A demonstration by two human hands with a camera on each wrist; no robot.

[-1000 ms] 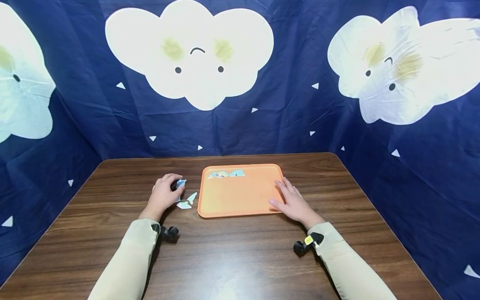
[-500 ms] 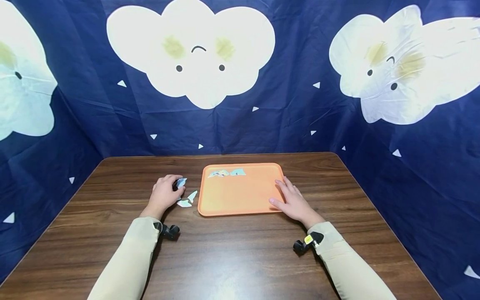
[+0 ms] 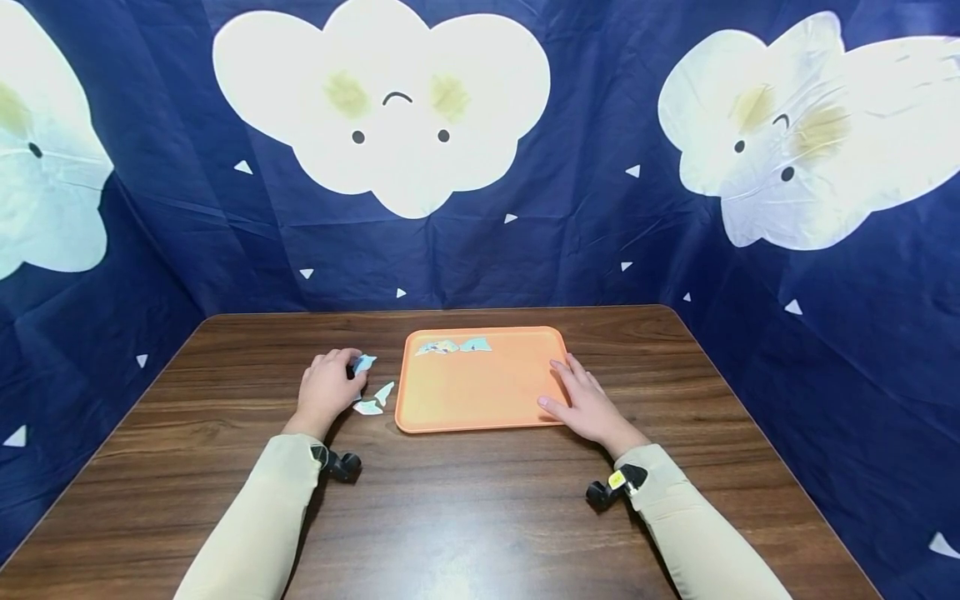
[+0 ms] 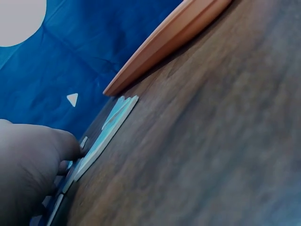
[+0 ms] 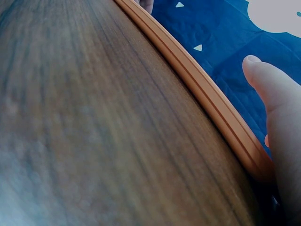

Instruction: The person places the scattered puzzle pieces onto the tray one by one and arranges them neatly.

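Observation:
My left hand [image 3: 327, 389] is at the pile of flat, irregular puzzle pieces left of the orange tray [image 3: 480, 392]. Its thumb and curled fingers pinch a light blue puzzle piece [image 3: 365, 364]; the fingertips are partly hidden. Pale pieces lie just right of the thumb, one narrow piece [image 3: 385, 392] and one wider piece [image 3: 367, 408]. In the left wrist view, the thumb [image 4: 66, 145] is low beside light blue pieces [image 4: 106, 136] with thick pale edges. My right hand [image 3: 588, 403] rests on the tray's right rim, fingers extended and spread.
Joined patterned pieces [image 3: 437, 347] and a light blue piece [image 3: 476, 344] lie in the tray's far left part. The brown wooden table [image 3: 480, 500] ends at a dark blue cloth [image 3: 585, 275] printed with clouds, which stands behind and at both sides.
The light blue piece by my left fingers has shifted and turned slightly, moving a little to the right. My right hand and the tray have stayed in place.

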